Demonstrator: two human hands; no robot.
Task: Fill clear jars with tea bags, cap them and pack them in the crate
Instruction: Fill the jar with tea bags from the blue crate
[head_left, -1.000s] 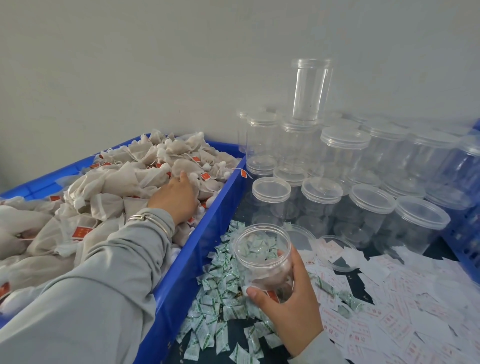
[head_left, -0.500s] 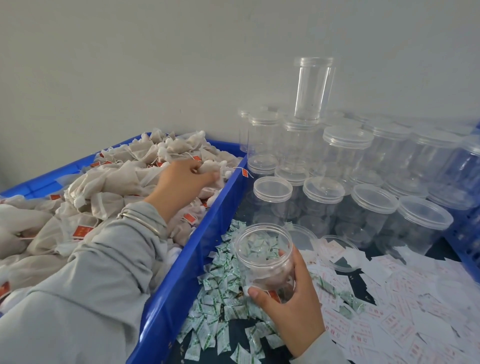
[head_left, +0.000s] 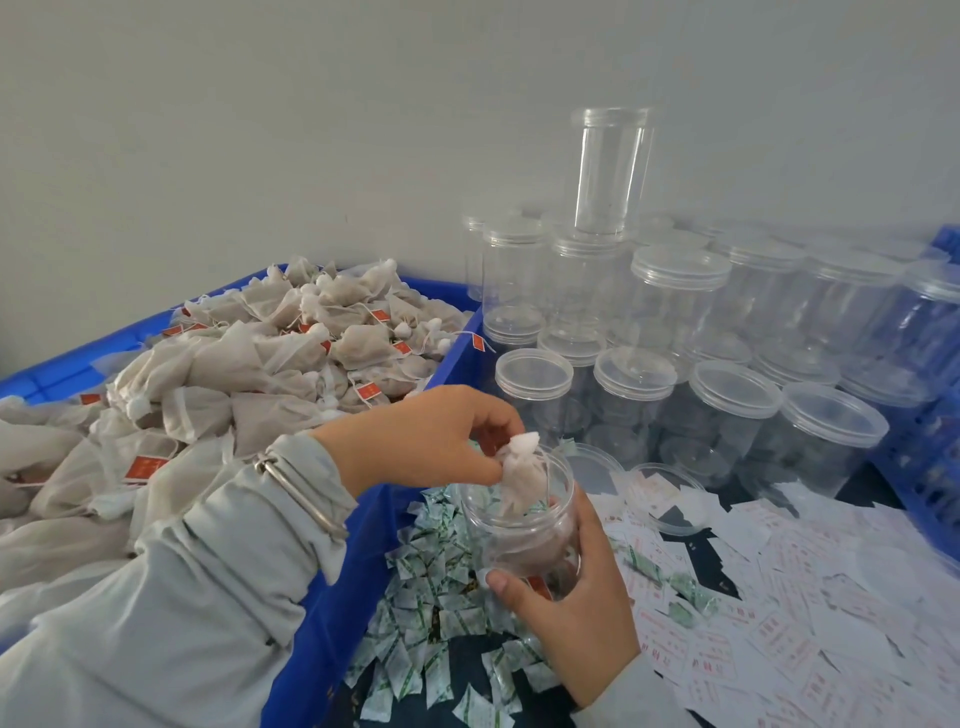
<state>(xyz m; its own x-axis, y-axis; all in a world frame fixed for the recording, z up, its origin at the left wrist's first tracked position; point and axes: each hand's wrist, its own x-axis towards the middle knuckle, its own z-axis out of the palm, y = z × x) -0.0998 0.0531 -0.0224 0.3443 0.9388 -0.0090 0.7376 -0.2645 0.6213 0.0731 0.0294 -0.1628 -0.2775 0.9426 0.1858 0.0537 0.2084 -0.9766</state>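
Against a plain grey wall (head_left: 260, 130), we look down from the head camera on a dark desk (head_left: 462, 654) strewn with small green-and-white sachets (head_left: 431, 566) and white paper slips with red print (head_left: 779, 597). We see the right hand (head_left: 576, 613) wrapped round an open clear jar (head_left: 519, 525), thumb across its lower wall, holding it upright just above the sachets. We see the left hand (head_left: 426, 441), sleeved in grey with a silver bangle (head_left: 301, 493) at the wrist, pinching a tea bag (head_left: 519, 473) by its gathered top, the bag hanging partly inside the jar's mouth. At left stands a blue crate (head_left: 332, 597) heaped with more tea bags (head_left: 249, 374), red tags showing. Behind the jar we find rows of capped empty jars (head_left: 675, 332), one tall jar (head_left: 610, 171) stacked on top, and two loose lids (head_left: 670, 499) lying on the slips.
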